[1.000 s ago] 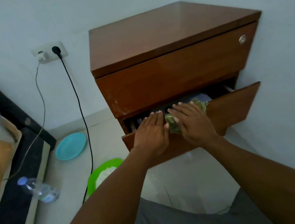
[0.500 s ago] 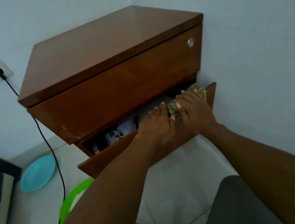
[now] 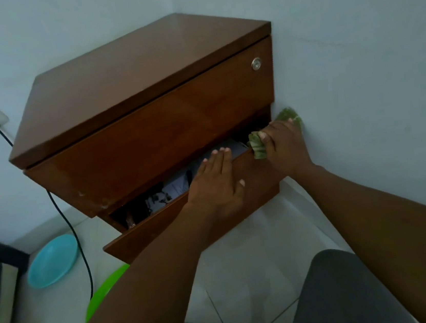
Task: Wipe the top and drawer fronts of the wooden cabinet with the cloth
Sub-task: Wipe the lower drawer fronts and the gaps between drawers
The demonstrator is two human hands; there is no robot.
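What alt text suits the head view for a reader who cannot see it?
A person's right hand holds a green cloth against the right end of the open lower drawer of a wooden cabinet in a room corner. The left hand lies flat on that drawer's front, reaching over its top edge. The upper drawer is shut.

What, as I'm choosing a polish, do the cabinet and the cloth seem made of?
Cabinet: likely wood or veneer with glossy reddish-brown lacquer; the top reflects light, and pale chips mark the upper drawer front.
Cloth: soft, matte green fabric, bunched in the right hand; weave too blurred to tell.
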